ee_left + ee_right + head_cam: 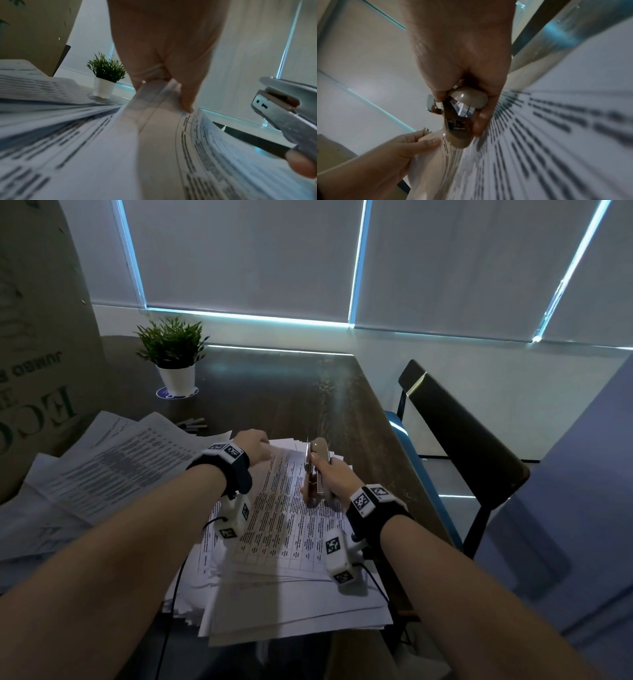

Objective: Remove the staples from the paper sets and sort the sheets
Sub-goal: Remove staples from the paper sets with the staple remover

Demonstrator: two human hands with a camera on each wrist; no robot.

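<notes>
Dark wood bench (308,392) runs away from the wearer toward blinds (246,254) with light at their edges. A cardboard box (37,337) stands at the far left on the bench. A black chair (459,436) sits off the right edge.

Loose sheets (113,460), fanned and overlapping, lie left of centre, partly against the box. The paper stack (291,577) lies in the middle near edge of the bench, printed tables facing up, edges uneven.

A potted plant (173,354) in a white pot stands at the far left of the bench, well apart from the stack. Small dark items lie on the bench just beyond the sheets; too dim to identify.

Left hand (255,445) is at the stack's far left corner; in the left wrist view its fingers (187,97) pinch a raised, curled corner of the top sheets (159,108).

Right hand (330,474) is wrapped around a beige and metal stapler (318,460), thumb on one side, fingers on the other, nose pointing away. The stapler is just right of the left hand, over the stack's far edge. Contact with the paper cannot be told.
</notes>
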